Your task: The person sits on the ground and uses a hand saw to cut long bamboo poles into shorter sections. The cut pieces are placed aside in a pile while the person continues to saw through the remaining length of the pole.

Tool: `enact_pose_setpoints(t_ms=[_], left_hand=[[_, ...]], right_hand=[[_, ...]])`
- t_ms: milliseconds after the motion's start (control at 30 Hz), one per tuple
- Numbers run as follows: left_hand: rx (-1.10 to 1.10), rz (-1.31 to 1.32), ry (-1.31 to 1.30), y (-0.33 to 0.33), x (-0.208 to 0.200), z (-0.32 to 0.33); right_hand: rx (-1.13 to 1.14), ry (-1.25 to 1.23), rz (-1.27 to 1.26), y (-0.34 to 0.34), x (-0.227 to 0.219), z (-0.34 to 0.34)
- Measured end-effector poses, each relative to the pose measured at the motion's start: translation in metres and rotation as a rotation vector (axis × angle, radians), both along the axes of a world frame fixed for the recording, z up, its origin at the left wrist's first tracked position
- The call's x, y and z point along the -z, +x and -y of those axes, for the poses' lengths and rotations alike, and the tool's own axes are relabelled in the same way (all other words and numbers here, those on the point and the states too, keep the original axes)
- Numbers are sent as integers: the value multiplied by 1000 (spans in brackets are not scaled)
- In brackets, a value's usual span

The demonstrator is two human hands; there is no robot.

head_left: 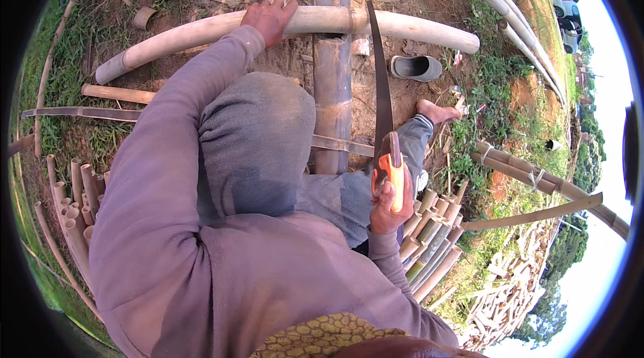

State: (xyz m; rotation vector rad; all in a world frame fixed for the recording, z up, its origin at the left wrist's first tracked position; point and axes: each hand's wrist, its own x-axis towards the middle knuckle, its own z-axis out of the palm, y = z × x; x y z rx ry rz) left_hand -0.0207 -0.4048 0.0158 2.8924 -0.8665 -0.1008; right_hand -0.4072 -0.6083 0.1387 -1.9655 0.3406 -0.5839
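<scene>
A pale bamboo pole (194, 35) lies crosswise over a thick dark bamboo beam (332, 70) that runs away from me. My left hand (270, 19) is wrapped over the top of the pale pole, left of the beam. In my right hand (388, 205) is a handsaw (383, 83), gripped by its orange handle. The long dark blade points away from me, and its far end lies against the pole just right of the beam. Whether the teeth have cut into the bamboo, I cannot tell.
Cut bamboo lengths stand bundled at left (84, 190) and right (436, 230). A grey clog (416, 68) lies on the dirt beyond my bare foot (439, 111). Long poles (496, 6) lie at the far right, and tied bamboo rails (537, 177) stand nearer. Bamboo scraps (510, 284) are heaped behind.
</scene>
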Motion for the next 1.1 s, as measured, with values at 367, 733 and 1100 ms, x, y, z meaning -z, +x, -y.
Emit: enact_pose_setpoints(t_ms=[367, 733, 1100], left_hand=[[48, -196, -2, 14, -20, 7], [105, -243, -5, 23, -18, 1], [109, -326, -10, 35, -24, -5]], right_hand=[[41, -102, 63, 186, 33, 38], [61, 31, -22, 91, 12, 13], [42, -86, -20, 26, 7, 0]])
